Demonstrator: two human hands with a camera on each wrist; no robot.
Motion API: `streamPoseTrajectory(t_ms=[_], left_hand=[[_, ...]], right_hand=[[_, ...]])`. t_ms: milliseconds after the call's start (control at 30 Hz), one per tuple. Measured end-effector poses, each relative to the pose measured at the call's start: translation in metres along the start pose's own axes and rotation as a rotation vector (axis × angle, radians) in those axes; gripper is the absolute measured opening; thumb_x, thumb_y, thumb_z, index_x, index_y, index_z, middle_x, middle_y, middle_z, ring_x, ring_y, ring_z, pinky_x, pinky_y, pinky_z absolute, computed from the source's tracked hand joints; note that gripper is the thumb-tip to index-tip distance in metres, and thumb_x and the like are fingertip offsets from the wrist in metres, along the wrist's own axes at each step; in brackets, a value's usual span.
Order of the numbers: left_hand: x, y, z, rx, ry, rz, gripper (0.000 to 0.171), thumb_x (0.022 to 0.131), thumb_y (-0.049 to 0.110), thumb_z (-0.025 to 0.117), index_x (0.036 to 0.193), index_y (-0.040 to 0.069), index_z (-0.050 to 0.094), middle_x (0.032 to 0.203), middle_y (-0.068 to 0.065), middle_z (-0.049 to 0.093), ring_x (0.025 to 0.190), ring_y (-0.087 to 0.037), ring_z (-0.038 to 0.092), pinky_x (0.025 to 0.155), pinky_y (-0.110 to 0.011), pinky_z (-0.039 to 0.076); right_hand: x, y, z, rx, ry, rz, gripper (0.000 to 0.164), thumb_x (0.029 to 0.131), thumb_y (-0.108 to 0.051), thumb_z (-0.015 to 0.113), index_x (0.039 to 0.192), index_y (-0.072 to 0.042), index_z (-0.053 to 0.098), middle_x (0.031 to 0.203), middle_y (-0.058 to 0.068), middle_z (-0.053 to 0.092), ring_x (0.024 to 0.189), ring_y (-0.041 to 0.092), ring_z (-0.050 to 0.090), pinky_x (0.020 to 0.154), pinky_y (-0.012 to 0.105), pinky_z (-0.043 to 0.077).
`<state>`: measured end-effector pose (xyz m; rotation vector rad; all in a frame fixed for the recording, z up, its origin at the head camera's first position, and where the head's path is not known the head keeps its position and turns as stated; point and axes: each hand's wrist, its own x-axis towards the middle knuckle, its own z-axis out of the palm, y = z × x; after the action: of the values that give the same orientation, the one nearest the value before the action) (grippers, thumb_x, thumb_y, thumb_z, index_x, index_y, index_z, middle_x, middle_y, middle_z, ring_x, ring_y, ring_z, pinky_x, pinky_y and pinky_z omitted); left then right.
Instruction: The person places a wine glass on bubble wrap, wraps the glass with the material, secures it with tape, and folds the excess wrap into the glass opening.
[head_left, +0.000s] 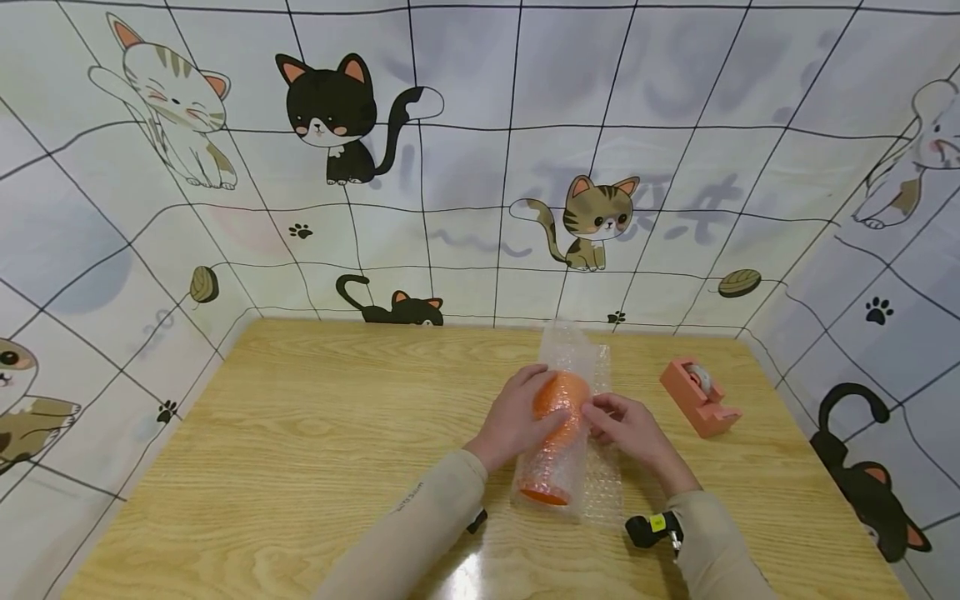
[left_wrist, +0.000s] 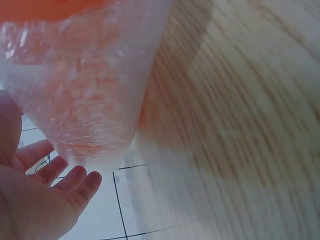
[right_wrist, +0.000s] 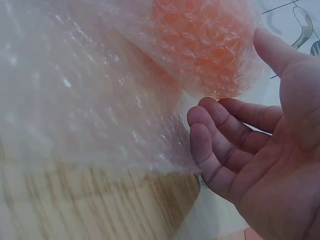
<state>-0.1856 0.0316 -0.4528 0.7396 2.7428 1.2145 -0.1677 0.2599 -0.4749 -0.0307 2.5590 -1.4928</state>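
Observation:
An orange cylinder (head_left: 564,392) lies lengthwise on the table, rolled in clear bubble wrap (head_left: 604,479). My left hand (head_left: 522,417) holds its left side, thumb across the top and fingers toward the far end. In the left wrist view the left hand's curved fingers (left_wrist: 85,182) show beside the wrapped end. My right hand (head_left: 630,429) is at the cylinder's right side, thumb and bent fingers on the wrap. Under the roll, a flat part of the wrap spreads right and beyond the far end. The right wrist view shows the right hand's thumb (right_wrist: 280,52) against the wrapped cylinder.
A pink tape dispenser (head_left: 701,398) with a roll of tape stands to the right of the wrap. The wooden table (head_left: 322,433) ends at a cloth backdrop (head_left: 465,167) printed with cats and grid lines, which also rises on both sides.

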Motion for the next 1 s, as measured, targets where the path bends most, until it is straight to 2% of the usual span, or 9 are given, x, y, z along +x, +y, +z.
streamPoseTrajectory(t_ms=[233, 400, 733, 1000], left_hand=[[0.000, -0.004, -0.005, 0.018, -0.021, 0.051, 0.049, 0.107, 0.030, 0.055, 0.153, 0.013, 0.051, 0.161, -0.004, 0.042, 0.147, -0.027, 0.042, 0.120, -0.044, 0.037], [0.000, -0.006, -0.009, 0.030, -0.050, 0.046, 0.048, 0.108, 0.022, 0.048, 0.155, 0.014, 0.048, 0.163, -0.001, 0.040, 0.148, -0.026, 0.039, 0.121, -0.044, 0.035], [-0.002, -0.008, -0.017, 0.039, -0.040, 0.054, 0.047, 0.105, 0.021, 0.055, 0.151, 0.016, 0.054, 0.158, -0.003, 0.044, 0.143, -0.026, 0.042, 0.117, -0.043, 0.040], [-0.001, -0.012, -0.015, 0.075, -0.030, 0.067, 0.047, 0.103, 0.023, 0.058, 0.150, 0.017, 0.055, 0.157, -0.003, 0.045, 0.142, -0.026, 0.043, 0.117, -0.041, 0.039]], right_hand=[[0.001, 0.000, 0.002, 0.016, -0.021, -0.011, 0.051, 0.104, -0.037, 0.062, 0.132, 0.005, 0.062, 0.104, 0.013, 0.071, 0.087, 0.022, 0.069, 0.075, 0.031, 0.061], [0.003, 0.002, 0.005, 0.067, -0.067, -0.041, 0.048, 0.105, -0.030, 0.062, 0.133, 0.009, 0.061, 0.099, 0.013, 0.074, 0.084, 0.022, 0.070, 0.073, 0.032, 0.061], [0.002, -0.003, 0.007, 0.037, -0.125, -0.066, 0.047, 0.106, -0.028, 0.060, 0.135, 0.008, 0.060, 0.095, 0.010, 0.070, 0.084, 0.022, 0.065, 0.072, 0.030, 0.057], [0.004, -0.004, 0.007, -0.022, -0.064, 0.004, 0.046, 0.103, -0.035, 0.065, 0.128, 0.004, 0.067, 0.090, 0.007, 0.068, 0.081, 0.018, 0.062, 0.070, 0.029, 0.056]])
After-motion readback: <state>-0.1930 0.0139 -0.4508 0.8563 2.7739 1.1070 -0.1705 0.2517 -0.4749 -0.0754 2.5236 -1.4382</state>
